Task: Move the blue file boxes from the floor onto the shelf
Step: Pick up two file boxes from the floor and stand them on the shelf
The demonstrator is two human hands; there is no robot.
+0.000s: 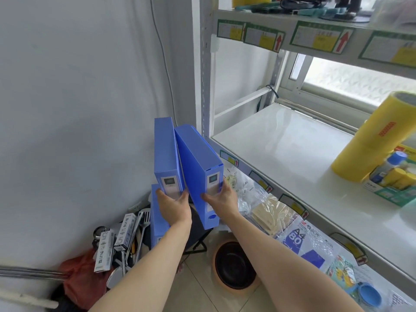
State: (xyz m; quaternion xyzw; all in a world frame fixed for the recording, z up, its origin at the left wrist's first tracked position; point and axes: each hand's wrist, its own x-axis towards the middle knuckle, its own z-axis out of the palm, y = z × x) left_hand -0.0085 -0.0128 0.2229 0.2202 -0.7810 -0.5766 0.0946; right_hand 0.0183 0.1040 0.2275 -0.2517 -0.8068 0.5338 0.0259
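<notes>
Two blue file boxes are held in the air in front of the wall, one in each hand, with spines toward the person and long axes running away and upward. The left box (pixel 166 152) is gripped at its lower spine end by the left hand (pixel 173 204), fingers closed around both faces; it stands nearly upright. The right box (pixel 198 167) is gripped in the same manner by the right hand (pixel 221 198) and is tilted, its top end leaning left until it touches or nearly touches the left box. A third blue box (pixel 157 218) is seen below and behind the left hand, still low near the floor among the clutter; its resting point is hidden. The shelf board (pixel 281 149) lies to the right of both boxes and slightly farther away, so the right hand is the nearer one. Between the boxes and the board stands the grey upright post (pixel 203 86), just beside the top corner of the right box; it is judged that this corner must be carried around the post's front. The left part of the board is bare, while a yellow roll (pixel 371 140) and a carton of glue sticks (pixel 391 179) occupy its right side. The upper shelf edge (pixel 315 37) limits headroom, though ample height appears available for a box stood upright.
</notes>
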